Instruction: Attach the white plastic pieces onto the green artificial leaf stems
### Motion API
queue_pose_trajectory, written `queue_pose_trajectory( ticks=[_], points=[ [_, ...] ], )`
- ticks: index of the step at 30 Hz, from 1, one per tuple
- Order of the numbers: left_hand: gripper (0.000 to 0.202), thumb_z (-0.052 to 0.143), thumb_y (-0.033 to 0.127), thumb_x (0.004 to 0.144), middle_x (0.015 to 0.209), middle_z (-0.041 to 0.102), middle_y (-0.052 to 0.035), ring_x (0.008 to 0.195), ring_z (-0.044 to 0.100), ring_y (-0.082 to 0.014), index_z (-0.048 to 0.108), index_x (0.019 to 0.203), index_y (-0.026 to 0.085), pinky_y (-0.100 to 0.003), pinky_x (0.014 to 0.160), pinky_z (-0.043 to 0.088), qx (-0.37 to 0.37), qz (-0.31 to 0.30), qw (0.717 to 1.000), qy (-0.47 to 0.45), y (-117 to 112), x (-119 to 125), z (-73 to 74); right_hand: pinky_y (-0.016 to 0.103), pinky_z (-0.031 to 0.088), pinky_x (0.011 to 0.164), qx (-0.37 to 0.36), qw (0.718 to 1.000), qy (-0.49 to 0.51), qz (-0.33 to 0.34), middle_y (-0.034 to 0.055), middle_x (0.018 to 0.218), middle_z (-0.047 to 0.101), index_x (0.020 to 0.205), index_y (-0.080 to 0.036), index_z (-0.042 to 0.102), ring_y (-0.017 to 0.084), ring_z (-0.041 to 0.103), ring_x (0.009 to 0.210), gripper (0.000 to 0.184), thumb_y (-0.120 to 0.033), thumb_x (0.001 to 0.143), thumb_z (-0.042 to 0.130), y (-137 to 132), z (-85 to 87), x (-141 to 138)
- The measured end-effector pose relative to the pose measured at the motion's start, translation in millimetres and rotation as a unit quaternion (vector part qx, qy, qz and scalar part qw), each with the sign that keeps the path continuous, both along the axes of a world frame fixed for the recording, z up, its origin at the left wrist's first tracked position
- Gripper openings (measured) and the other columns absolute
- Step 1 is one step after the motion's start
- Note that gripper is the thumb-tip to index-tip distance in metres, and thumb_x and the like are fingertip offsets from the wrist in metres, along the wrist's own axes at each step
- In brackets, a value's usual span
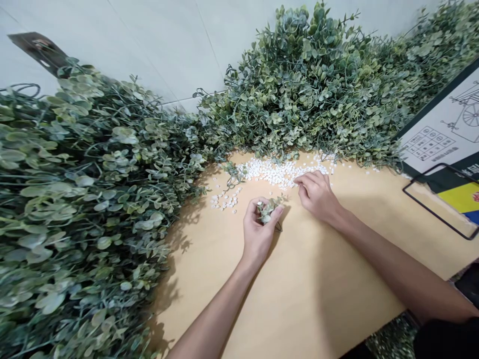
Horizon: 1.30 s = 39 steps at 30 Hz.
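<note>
My left hand (258, 232) is closed around a small sprig of green leaves (266, 212), held just above the tabletop. A small white piece (259, 204) shows at the top of the sprig, near my fingers. To the right, my right hand (316, 194) reaches to the edge of a spread of small white pieces (275, 172). Its thumb and fingertips come together there, and whatever lies between them is too small to make out. A loose leafy sprig (234, 173) rests at the left of the white pieces.
Heaped leafy greenery (93, 199) covers the left side, with another mound (310, 85) along the back by the pale wall (168, 45). A printed box (441, 129) and a black wire frame (406, 188) stand at the right of the tan table (284, 299). Scattered white pieces (226, 199) lie left.
</note>
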<state>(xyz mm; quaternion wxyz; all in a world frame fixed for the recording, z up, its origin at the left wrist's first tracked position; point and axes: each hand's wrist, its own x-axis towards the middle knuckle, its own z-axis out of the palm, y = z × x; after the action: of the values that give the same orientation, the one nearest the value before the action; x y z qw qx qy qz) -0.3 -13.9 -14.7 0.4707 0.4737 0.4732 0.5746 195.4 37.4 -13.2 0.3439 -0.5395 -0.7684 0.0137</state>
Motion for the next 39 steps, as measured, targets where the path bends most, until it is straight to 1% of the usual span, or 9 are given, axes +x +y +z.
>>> queue_pose_trajectory(
  ticks=[3,7,9,13,19,27,30,35,39],
  points=[
    [0.036,0.088,0.033,0.078,0.082,0.056,0.0038,0.072,0.054,-0.0089,0.059,0.095,0.021,-0.019,0.066,0.046,-0.011,0.003,1.0,-0.008,-1,2,3.3,0.046,0.038,0.094,-0.002,1.0,-0.011,-0.01,0.0084,0.109,0.077,0.106,-0.021,0.071,0.03,0.059,0.107,0.022,-0.011,0.095,0.055,-1,0.2,0],
    [0.061,0.098,0.027,0.063,0.085,0.063,0.005,0.073,0.062,-0.0105,0.051,0.102,0.024,-0.021,0.066,0.054,-0.048,-0.003,0.997,-0.062,-2,5,8.3,0.047,0.036,0.093,-0.003,1.0,-0.018,-0.006,0.0091,0.108,0.077,0.107,-0.021,0.071,0.031,0.058,0.107,0.016,-0.02,0.099,0.058,0,-1.1,0],
    [0.068,0.099,0.026,0.059,0.091,0.065,0.004,0.076,0.066,-0.0124,0.05,0.106,0.025,-0.024,0.067,0.058,-0.055,-0.01,0.995,-0.082,-2,6,8.5,0.047,0.035,0.093,-0.008,1.0,-0.022,-0.002,0.0096,0.11,0.077,0.11,-0.021,0.071,0.031,0.058,0.108,0.017,-0.023,0.101,0.057,0,-2.0,0],
    [0.056,0.096,0.029,0.067,0.093,0.064,0.0033,0.085,0.068,-0.0121,0.056,0.107,0.024,-0.024,0.077,0.059,-0.038,-0.013,0.995,-0.09,-1,5,4.5,0.048,0.034,0.092,-0.01,0.999,-0.033,-0.009,0.0102,0.111,0.076,0.115,-0.021,0.071,0.032,0.056,0.108,0.02,-0.024,0.103,0.056,2,-4.9,2],
    [0.032,0.087,0.035,0.081,0.097,0.065,-0.0004,0.088,0.064,-0.0122,0.066,0.101,0.021,-0.023,0.078,0.056,-0.022,-0.024,0.996,-0.079,1,2,-1.7,0.047,0.033,0.087,-0.015,0.999,-0.031,-0.02,0.0106,0.105,0.074,0.106,-0.021,0.073,0.031,0.055,0.103,0.018,-0.022,0.103,0.056,4,-9.3,4],
    [0.037,0.088,0.037,0.08,0.098,0.07,-0.0023,0.086,0.065,-0.0134,0.074,0.112,0.023,-0.023,0.075,0.055,-0.026,-0.007,0.998,-0.061,1,1,-0.5,0.044,0.035,0.088,-0.036,0.999,0.016,-0.005,0.0066,0.096,0.076,0.093,-0.022,0.069,0.028,0.061,0.098,0.013,-0.016,0.099,0.058,4,-3.0,3],
    [0.034,0.086,0.04,0.082,0.104,0.073,-0.005,0.088,0.067,-0.0147,0.077,0.109,0.022,-0.025,0.078,0.057,-0.032,-0.005,0.998,-0.057,1,1,-1.6,0.044,0.037,0.089,-0.022,1.0,0.015,-0.01,0.0079,0.101,0.075,0.099,-0.021,0.068,0.028,0.06,0.1,0.014,-0.014,0.097,0.057,3,-1.5,2],
    [0.03,0.083,0.043,0.085,0.092,0.072,-0.0033,0.08,0.065,-0.0131,0.078,0.104,0.02,-0.024,0.073,0.057,-0.034,-0.008,0.998,-0.057,2,0,-3.4,0.048,0.034,0.088,-0.007,0.999,-0.026,-0.044,0.0112,0.11,0.074,0.113,-0.02,0.07,0.034,0.055,0.109,0.017,-0.022,0.098,0.061,2,-5.4,4],
    [0.03,0.084,0.043,0.084,0.086,0.071,-0.002,0.075,0.064,-0.0119,0.079,0.103,0.02,-0.023,0.071,0.055,-0.05,-0.012,0.997,-0.061,1,1,-1.8,0.048,0.032,0.085,-0.013,0.999,-0.03,-0.035,0.0098,0.104,0.075,0.098,-0.023,0.072,0.033,0.053,0.106,0.012,-0.024,0.101,0.06,4,-9.2,6]
  ],
)
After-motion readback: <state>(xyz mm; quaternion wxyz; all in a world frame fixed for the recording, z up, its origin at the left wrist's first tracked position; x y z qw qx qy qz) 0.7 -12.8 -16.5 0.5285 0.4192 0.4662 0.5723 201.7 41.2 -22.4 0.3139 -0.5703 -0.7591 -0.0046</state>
